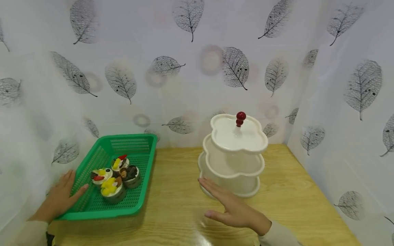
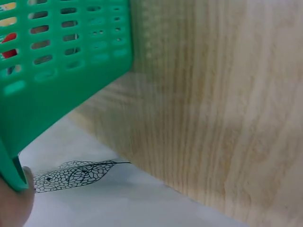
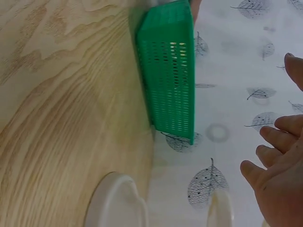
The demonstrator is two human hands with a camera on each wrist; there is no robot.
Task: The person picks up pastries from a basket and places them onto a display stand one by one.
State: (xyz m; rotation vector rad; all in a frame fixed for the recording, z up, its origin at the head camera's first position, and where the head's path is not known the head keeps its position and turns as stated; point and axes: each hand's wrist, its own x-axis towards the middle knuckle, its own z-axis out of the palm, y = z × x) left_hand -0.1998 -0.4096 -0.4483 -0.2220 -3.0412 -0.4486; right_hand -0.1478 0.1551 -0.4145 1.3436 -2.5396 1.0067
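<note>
My left hand [image 1: 60, 198] rests at the left rim of a green plastic basket [image 1: 144, 191], its fingers straight and its thumb reaching over the rim. In the left wrist view, a fingertip [image 2: 14, 203] sits right at the rim of the basket [image 2: 57, 94]. Several small dessert cups [image 1: 114, 194] with fruit and chocolate toppings stand inside the basket. My right hand [image 1: 232, 208] holds nothing, fingers extended and thumb apart, just in front of a white three-tier serving stand [image 1: 237, 140]. The stand's scalloped tiers rise one above another, topped by a red knob [image 1: 241, 116].
The wooden table [image 1: 175, 191] bears the basket at left and the stand at right. White curtains [image 1: 197, 95] printed with dark leaves close off the back and both sides. Stand tiers [image 3: 116, 203] reach into the bottom of the right wrist view.
</note>
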